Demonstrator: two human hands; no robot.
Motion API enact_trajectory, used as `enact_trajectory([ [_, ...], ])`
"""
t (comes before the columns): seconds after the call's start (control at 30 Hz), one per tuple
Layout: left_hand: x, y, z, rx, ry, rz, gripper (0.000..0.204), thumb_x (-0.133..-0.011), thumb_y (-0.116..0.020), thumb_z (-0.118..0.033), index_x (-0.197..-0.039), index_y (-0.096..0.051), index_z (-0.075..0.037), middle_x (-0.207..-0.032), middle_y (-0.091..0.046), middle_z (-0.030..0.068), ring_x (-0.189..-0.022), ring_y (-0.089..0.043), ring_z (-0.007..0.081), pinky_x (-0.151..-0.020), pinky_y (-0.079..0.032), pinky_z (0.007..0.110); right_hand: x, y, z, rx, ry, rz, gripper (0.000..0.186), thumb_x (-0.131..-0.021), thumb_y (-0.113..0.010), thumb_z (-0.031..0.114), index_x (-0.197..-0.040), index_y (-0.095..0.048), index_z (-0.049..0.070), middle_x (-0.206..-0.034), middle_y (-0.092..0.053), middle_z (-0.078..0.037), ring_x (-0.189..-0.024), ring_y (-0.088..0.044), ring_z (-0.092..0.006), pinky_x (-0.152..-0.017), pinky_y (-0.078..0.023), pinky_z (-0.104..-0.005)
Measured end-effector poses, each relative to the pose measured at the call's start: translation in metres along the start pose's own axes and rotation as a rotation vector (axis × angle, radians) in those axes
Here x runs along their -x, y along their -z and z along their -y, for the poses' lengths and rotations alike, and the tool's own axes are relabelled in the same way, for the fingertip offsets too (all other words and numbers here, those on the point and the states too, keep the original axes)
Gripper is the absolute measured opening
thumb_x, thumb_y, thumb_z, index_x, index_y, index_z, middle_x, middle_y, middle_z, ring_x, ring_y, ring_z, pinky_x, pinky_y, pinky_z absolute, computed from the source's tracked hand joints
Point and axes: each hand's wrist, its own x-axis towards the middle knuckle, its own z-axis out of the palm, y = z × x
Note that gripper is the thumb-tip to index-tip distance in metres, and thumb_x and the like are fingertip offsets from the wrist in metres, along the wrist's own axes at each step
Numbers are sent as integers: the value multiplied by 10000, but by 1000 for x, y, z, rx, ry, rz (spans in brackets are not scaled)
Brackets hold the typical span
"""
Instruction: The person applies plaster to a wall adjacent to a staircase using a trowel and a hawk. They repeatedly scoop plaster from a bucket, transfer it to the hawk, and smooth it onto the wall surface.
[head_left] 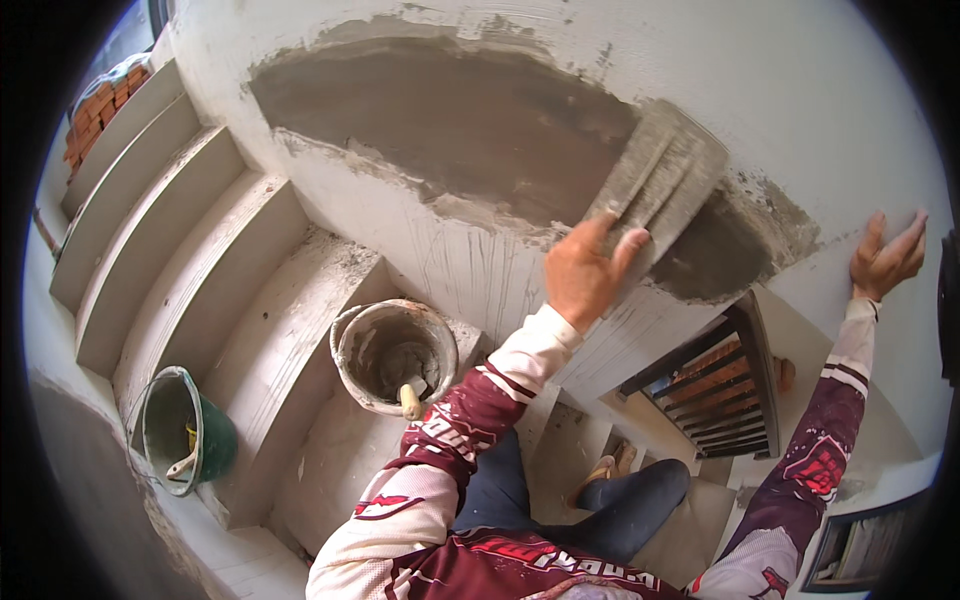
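Note:
My left hand (583, 275) is closed round a plastering float (675, 160), a flat, cement-smeared board with a ridge along its back. The float lies against the wall over the right part of a long, dark patch of damp mortar (450, 120). Ragged, lighter edges surround the patch, and drips run down below it. Farther right, my right hand (888, 258) touches the white wall (800, 110), its fingers extended and nothing held. Below my left forearm stands a mortar-crusted bucket (347, 352) with some grey mix and a tool with a pale handle (410, 401) in it.
Concrete stairs (215, 255) climb to the left. A green bucket (217, 440) holding a brush stands on a lower step. Stacked bricks (100, 112) sit at the top. A dark slatted railing (715, 385) lies below the patch, and a framed opening (865, 545) at lower right.

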Motion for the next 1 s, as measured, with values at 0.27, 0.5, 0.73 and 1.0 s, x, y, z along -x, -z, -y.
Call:
enact_trajectory([
  [0.27,72,-71,-44,-146,-103,238,396,-815,-707,-412,-1033,-634,-90,-762,-632,96,-593,-634,278,-480,-488,375,2,2,9,30,-32,3,696,-859,-610,405,-1363,-410,-30,-1281,-509,-222,-1186,-455,-375,-1003,-343,-465],
  [0.5,71,-28,-24,3,-134,204,412,-787,-749,-393,-1073,-636,-119,-879,-672,124,-683,-673,280,-553,-526,371,-5,4,14,5,-48,-4,699,-851,-620,411,-1360,-415,-22,-1283,-511,-208,-1184,-462,-370,-997,-349,-465],
  [0.73,-29,81,84,-120,37,-189,343,-811,-762,-268,-1028,-692,-12,-928,-706,134,-815,-655,215,-752,-506,321,-4,5,-10,27,16,0,675,-857,-625,406,-1354,-435,-9,-1266,-528,-213,-1167,-485,-379,-982,-372,-462],
  [1.0,-145,184,138,141,217,-282,351,-861,-720,-330,-955,-714,7,-620,-585,-7,-462,-463,51,-406,-375,216,-9,4,-1,12,31,-20,605,-862,-628,349,-1299,-476,-41,-1228,-564,-243,-1101,-533,-418,-934,-419,-468],
])
